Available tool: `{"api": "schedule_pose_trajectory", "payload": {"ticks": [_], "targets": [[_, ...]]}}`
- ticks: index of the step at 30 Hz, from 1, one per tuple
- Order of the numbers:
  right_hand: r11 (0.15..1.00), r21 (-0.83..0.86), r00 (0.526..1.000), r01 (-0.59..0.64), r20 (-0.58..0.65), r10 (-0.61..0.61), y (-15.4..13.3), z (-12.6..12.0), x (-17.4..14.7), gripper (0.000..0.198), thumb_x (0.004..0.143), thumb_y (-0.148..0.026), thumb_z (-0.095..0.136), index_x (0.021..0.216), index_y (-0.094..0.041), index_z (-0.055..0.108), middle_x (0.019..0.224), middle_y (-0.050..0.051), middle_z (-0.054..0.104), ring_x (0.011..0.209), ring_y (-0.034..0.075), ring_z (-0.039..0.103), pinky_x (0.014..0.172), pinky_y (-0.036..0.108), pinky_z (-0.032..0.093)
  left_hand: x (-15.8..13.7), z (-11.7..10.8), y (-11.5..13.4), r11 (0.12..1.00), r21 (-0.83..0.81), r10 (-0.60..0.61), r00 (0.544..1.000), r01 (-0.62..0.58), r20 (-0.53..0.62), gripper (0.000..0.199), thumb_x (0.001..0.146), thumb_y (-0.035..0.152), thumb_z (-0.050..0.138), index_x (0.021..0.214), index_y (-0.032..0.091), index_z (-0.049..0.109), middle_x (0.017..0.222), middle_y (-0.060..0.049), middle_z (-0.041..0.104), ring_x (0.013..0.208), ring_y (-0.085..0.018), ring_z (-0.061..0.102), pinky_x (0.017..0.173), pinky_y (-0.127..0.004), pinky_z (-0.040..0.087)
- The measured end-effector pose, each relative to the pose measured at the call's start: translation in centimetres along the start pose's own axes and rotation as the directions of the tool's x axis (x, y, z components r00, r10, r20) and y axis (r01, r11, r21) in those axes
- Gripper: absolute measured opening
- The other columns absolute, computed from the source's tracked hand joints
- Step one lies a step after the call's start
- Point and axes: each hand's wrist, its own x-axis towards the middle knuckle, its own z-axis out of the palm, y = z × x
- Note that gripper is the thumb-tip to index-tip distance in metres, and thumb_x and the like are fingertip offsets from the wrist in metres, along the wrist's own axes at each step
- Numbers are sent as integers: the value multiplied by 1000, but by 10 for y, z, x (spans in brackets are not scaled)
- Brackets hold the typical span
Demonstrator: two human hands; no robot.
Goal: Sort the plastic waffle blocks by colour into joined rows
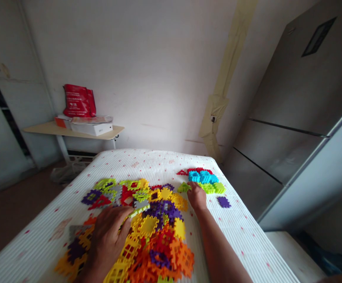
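Tiles of toothed, brightly coloured plastic [149, 226] lie in a mixed, overlapping heap in front of the person, on a tabletop [244, 239] covered with white ribbed cloth bearing small red spots. Left hand [110, 228]: over the left side of the heap, with fingers and thumb closed on the edge of a yellow-green toothed plastic tile [140, 210]. Right hand [197, 195]: just past the far right side of the heap, fingers curled in beside a yellow-green toothed plastic piece [184, 187]; whether they pinch that piece cannot be told at this angle.

A row of yellow-green plastic pieces [209, 188] lies to the right of the right hand. Behind the row sits a bright blue toothed plastic group [203, 177], with red toothed plastic pieces [199, 170] behind that. A flat purple square plastic tile [224, 202] lies apart, nearer the right edge.

For good handling, hold each tile by its rim with the fingertips. The teeth probably snag on neighbours, so lift straight up before moving sideways. Work the right hand low and slowly; a brushing knuckle could shift the blue group. Open the fingers fully before withdrawing from any piece
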Motion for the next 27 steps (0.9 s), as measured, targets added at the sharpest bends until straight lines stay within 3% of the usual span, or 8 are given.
{"api": "schedule_pose_trajectory", "payload": {"ticks": [12, 20, 24, 27], "targets": [[999, -33, 1000, 5, 8, -5, 1, 4, 1, 26, 83, -12, 47, 101, -19, 65, 93, 7, 67, 80, 14, 63, 68, 20, 41, -1, 1, -1, 1000, 0, -5, 1000, 5, -11, 18, 84, 25, 50, 99, 25, 60, 92, -3, 67, 87, -20, 61, 85, -36, 45], [999, 18, 999, 30, -44, -29, -4, -1, -1, 30, 80, -11, 50, 105, -20, 64, 103, 7, 65, 82, 14, 63, 67, 20, 42, 2, -1, 3, 999, -15, 36, 999, -36, -4, 24, 85, 17, 48, 104, 26, 60, 93, -1, 68, 89, -18, 61, 84, -34, 47], [963, 238, 991, 126, -79, -110, -27, -16, -3, 24, 79, -15, 50, 96, -19, 67, 97, 6, 67, 78, 14, 62, 69, 22, 44, 6, -5, 7, 997, -58, 49, 998, -50, -27, 24, 84, 13, 49, 101, 25, 61, 91, -1, 68, 88, -16, 62, 81, -29, 49], [805, 565, 973, 184, 13, -231, -53, -30, -10, 16, 78, -24, 54, 84, -18, 67, 78, 3, 68, 66, 13, 59, 62, 22, 45, 7, -8, 10, 995, -87, 51, 996, -57, -70, 18, 82, 13, 52, 93, 23, 61, 90, -2, 67, 87, -15, 63, 82, -28, 50]]}}
